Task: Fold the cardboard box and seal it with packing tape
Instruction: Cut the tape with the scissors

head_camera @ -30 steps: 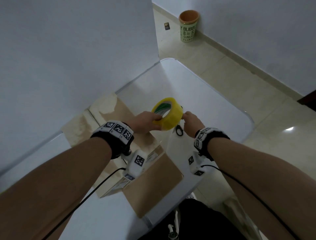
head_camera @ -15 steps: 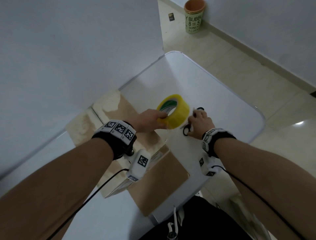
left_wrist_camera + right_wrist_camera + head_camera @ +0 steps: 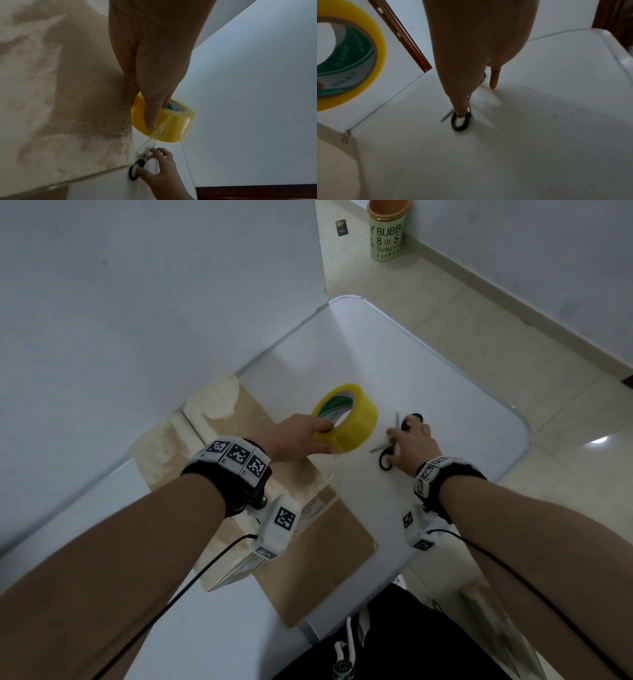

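A yellow tape roll hangs tilted above the table, gripped by my left hand with the thumb on its outer face. A clear strand runs from the roll down toward the brown cardboard box, which lies under my left forearm. Right of the roll, black-handled scissors lie on the white table. My right hand is on them, thumb tip in one loop, another finger at the far loop.
A white wall runs along the table's left side. The table's rounded right edge drops to a tiled floor, where a green cup-shaped bin stands far back. Cables trail from both wrist units. One box flap reaches the table's near edge.
My right hand has let go of the tape roll and dropped to the scissors on the table. The left hand still holds the roll, slightly further forward.
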Demonstrator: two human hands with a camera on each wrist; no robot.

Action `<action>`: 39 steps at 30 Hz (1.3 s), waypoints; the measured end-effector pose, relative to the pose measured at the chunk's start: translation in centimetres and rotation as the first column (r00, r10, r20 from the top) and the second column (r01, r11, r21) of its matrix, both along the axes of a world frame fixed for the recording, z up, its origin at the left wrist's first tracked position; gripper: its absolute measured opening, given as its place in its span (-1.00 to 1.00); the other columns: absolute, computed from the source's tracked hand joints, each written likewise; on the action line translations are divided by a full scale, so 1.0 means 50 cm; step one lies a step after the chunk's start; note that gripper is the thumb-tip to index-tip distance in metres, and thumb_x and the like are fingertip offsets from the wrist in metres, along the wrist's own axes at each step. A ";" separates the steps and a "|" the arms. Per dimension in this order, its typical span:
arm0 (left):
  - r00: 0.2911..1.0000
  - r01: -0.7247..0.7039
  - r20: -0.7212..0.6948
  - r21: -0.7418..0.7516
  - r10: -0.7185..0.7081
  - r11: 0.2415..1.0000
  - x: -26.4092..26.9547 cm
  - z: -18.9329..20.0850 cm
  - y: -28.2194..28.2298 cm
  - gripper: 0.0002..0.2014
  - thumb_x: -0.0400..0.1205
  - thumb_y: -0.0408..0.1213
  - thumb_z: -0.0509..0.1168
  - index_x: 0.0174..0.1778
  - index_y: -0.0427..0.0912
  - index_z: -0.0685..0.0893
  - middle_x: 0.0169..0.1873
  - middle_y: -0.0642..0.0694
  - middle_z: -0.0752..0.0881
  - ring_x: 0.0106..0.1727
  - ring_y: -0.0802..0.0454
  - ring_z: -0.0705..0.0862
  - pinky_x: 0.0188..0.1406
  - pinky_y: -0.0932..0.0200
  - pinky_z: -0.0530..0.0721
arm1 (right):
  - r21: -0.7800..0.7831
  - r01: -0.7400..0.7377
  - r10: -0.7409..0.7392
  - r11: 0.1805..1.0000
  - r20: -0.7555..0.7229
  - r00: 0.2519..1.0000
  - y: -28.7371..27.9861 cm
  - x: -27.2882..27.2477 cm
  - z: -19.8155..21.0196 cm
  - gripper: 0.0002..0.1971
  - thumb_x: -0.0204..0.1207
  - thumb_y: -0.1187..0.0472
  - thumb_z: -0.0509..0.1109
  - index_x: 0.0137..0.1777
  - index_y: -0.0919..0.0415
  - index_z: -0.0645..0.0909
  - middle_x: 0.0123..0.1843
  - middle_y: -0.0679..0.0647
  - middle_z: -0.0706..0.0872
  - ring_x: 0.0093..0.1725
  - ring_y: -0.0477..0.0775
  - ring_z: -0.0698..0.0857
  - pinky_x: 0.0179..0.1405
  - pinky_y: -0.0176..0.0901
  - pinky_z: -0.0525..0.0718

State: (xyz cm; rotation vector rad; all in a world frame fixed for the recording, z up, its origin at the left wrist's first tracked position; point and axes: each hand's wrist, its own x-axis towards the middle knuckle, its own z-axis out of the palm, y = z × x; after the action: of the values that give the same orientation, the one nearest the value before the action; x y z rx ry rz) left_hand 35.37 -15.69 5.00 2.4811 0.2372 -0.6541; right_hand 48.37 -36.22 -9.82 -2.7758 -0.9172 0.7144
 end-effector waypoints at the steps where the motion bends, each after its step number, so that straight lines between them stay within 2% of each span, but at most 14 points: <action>1: 1.000 0.000 -0.001 -0.002 0.000 1.000 0.000 0.001 -0.001 -0.85 0.64 -0.06 0.34 -0.03 -0.06 0.62 -0.14 -0.04 0.62 -0.10 0.02 0.55 -0.22 0.17 0.36 | -0.041 -0.002 0.003 0.999 0.014 1.000 -0.011 0.000 0.001 -0.42 0.45 -0.07 0.45 0.46 -0.05 0.42 0.58 0.22 0.16 0.50 0.34 0.26 0.31 0.17 0.53; 4: 1.000 -0.002 -0.009 -0.003 0.002 1.000 0.000 0.002 -0.001 -0.79 0.64 -0.05 0.34 0.03 -0.11 0.65 -0.11 -0.05 0.63 -0.07 0.01 0.56 -0.14 0.17 0.36 | -0.128 -0.022 0.025 0.991 0.025 0.999 -0.032 -0.001 0.007 -0.33 0.44 -0.22 0.40 0.54 -0.20 0.30 0.62 0.21 0.11 0.54 0.33 0.22 0.36 0.16 0.46; 7: 1.000 -0.008 -0.012 -0.002 0.008 1.000 -0.001 0.002 -0.001 -0.82 0.63 -0.04 0.34 -0.02 -0.08 0.63 -0.13 -0.04 0.63 -0.08 0.01 0.56 -0.12 0.17 0.37 | -0.124 0.005 0.007 0.992 0.097 0.995 -0.037 -0.005 0.017 -0.38 0.45 -0.12 0.42 0.50 -0.09 0.35 0.45 0.23 0.35 0.40 0.33 0.36 0.29 0.13 0.49; 10: 1.000 -0.018 -0.012 -0.012 0.018 1.000 -0.002 0.004 -0.002 -0.86 0.63 -0.05 0.35 -0.12 -0.01 0.58 -0.18 -0.03 0.62 -0.09 -0.01 0.58 -0.11 0.16 0.40 | -0.177 -0.015 0.037 0.984 0.120 0.992 -0.036 -0.008 0.025 -0.55 0.55 0.01 0.31 0.41 0.06 0.38 0.26 0.24 0.56 0.25 0.29 0.48 0.17 0.06 0.48; 15: 1.000 -0.026 -0.009 -0.009 0.026 1.000 -0.004 0.007 -0.004 -0.84 0.63 -0.06 0.35 -0.09 -0.07 0.60 -0.15 -0.06 0.64 -0.07 -0.02 0.58 -0.10 0.16 0.41 | -0.231 -0.027 0.056 0.973 0.122 0.991 -0.028 -0.012 0.045 -0.68 0.59 0.02 0.26 0.23 0.20 0.49 0.12 0.19 0.71 0.21 0.27 0.55 0.16 0.02 0.47; 20: 1.000 -0.022 -0.015 -0.003 0.022 1.000 -0.003 0.004 -0.004 -0.79 0.63 -0.05 0.35 -0.06 -0.14 0.65 -0.12 -0.12 0.68 -0.05 -0.06 0.61 -0.09 0.12 0.46 | -0.146 0.061 -0.086 0.987 -0.172 0.981 -0.030 -0.019 0.066 -0.66 0.62 0.03 0.28 0.25 0.26 0.49 0.15 0.26 0.65 -0.03 0.25 0.64 -0.06 0.01 0.64; 23: 1.000 -0.008 -0.020 -0.003 0.008 1.000 0.000 0.001 -0.003 -0.84 0.63 -0.06 0.36 -0.12 -0.05 0.60 -0.12 -0.11 0.68 -0.06 -0.06 0.61 -0.10 0.12 0.44 | -0.119 0.066 -0.103 0.991 -0.334 0.937 -0.037 -0.039 0.069 -0.67 0.58 0.15 0.34 0.32 0.18 0.53 0.25 0.20 0.65 0.17 0.23 0.65 0.06 -0.04 0.64; 25: 1.000 0.001 -0.020 -0.005 -0.001 1.000 0.001 0.002 -0.003 -0.88 0.64 -0.07 0.35 -0.11 -0.01 0.58 -0.11 -0.09 0.66 -0.05 -0.05 0.59 -0.10 0.14 0.41 | -0.054 0.103 -0.116 0.993 -0.500 0.858 -0.044 -0.053 0.074 -0.68 0.54 0.24 0.41 0.29 0.11 0.59 0.18 0.15 0.69 0.06 0.19 0.68 -0.11 -0.13 0.63; 27: 1.000 0.006 -0.013 -0.007 -0.006 1.000 0.002 0.005 -0.005 -0.89 0.64 -0.09 0.35 -0.07 0.01 0.56 -0.10 -0.07 0.64 -0.03 -0.04 0.58 -0.08 0.16 0.39 | 0.014 0.175 -0.114 0.984 -0.708 0.697 -0.050 -0.067 0.089 -0.74 0.51 0.27 0.48 0.17 0.08 0.61 0.06 0.19 0.73 -0.25 0.08 0.61 -0.36 -0.21 0.56; 28: 1.000 0.012 -0.012 -0.006 -0.012 1.000 0.003 0.005 -0.007 -0.90 0.65 -0.10 0.34 -0.04 0.00 0.57 -0.08 -0.06 0.63 -0.02 -0.05 0.57 -0.06 0.16 0.39 | 0.041 0.211 -0.102 0.977 -0.775 0.624 -0.053 -0.075 0.097 -0.77 0.51 0.26 0.49 0.12 0.08 0.60 0.02 0.20 0.75 -0.35 0.03 0.55 -0.42 -0.24 0.52; 30: 1.000 0.018 -0.010 -0.010 -0.019 1.000 0.004 0.003 -0.010 -0.90 0.66 -0.13 0.34 0.01 -0.01 0.56 -0.03 -0.07 0.63 0.02 -0.04 0.57 -0.01 0.16 0.41 | 0.087 0.253 -0.069 0.964 -0.833 0.549 -0.057 -0.094 0.114 -0.79 0.52 0.27 0.47 0.10 0.11 0.58 -0.15 0.12 0.73 -0.42 -0.02 0.50 -0.46 -0.29 0.49; 32: 1.000 0.021 0.008 -0.020 -0.021 1.000 0.005 0.000 -0.012 -0.88 0.65 -0.17 0.35 0.06 -0.06 0.59 0.02 -0.09 0.65 0.04 -0.06 0.58 0.02 0.15 0.43 | 0.114 0.292 -0.046 0.950 -0.872 0.488 -0.061 -0.115 0.128 -0.81 0.54 0.25 0.46 0.10 0.14 0.57 -0.30 0.05 0.61 -0.43 -0.04 0.45 -0.43 -0.31 0.46; 35: 0.999 0.014 0.040 -0.012 -0.013 1.000 0.006 -0.002 -0.013 -0.81 0.65 -0.21 0.36 0.14 -0.14 0.62 0.06 -0.09 0.66 0.06 -0.07 0.59 0.00 0.18 0.40 | 0.105 0.335 -0.007 0.936 -0.949 0.316 -0.077 -0.140 0.139 -0.83 0.59 0.13 0.40 0.11 0.12 0.57 -0.30 0.02 0.55 -0.40 -0.05 0.37 -0.39 -0.29 0.36; 39: 0.999 -0.006 0.032 0.026 0.005 1.000 0.010 0.000 -0.013 -0.72 0.65 -0.24 0.34 0.25 -0.25 0.60 0.17 -0.22 0.66 0.07 -0.08 0.57 -0.03 0.21 0.37 | 0.114 0.283 0.022 0.952 -0.951 0.308 -0.101 -0.156 0.149 -0.71 0.67 0.09 0.27 0.37 0.03 0.53 -0.08 -0.01 0.53 -0.17 -0.05 0.44 -0.18 -0.27 0.40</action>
State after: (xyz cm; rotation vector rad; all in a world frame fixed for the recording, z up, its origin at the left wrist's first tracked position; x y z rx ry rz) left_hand 35.87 -16.34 5.00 2.5131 0.2417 -0.6120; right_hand 40.58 -41.26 -2.35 -1.5717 -0.4107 1.7450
